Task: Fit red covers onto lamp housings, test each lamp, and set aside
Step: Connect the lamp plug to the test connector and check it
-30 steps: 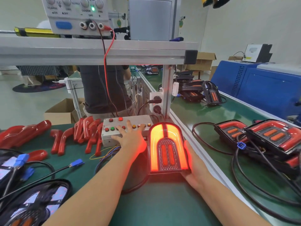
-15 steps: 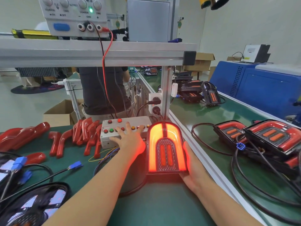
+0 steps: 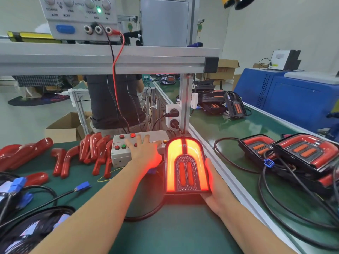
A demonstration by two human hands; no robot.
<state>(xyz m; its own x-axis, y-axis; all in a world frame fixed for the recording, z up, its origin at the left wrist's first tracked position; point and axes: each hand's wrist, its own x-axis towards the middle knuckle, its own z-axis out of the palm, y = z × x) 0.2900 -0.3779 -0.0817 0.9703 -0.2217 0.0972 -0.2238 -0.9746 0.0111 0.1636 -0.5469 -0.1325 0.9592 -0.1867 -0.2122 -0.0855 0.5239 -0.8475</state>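
An arch-shaped lamp (image 3: 186, 166) glows bright red, propped upright on the green table. My right hand (image 3: 213, 189) holds its right side and lower corner, fingers hidden behind it. My left hand (image 3: 144, 153) lies with spread fingers on the grey button box (image 3: 119, 153), pressing among its red, green and yellow buttons. Several loose red covers (image 3: 95, 151) lie left of the box.
Finished lamps (image 3: 300, 153) with black cables and a blue plug (image 3: 268, 163) lie on the conveyor belt at right. More lamps (image 3: 235, 106) stand farther back. A power supply (image 3: 80, 17) sits on the overhead rail. Blue connectors (image 3: 83, 186) and cables lie at left. A person stands behind the bench.
Both hands and the lit lamp stay where they were; only the camera has tilted slightly.
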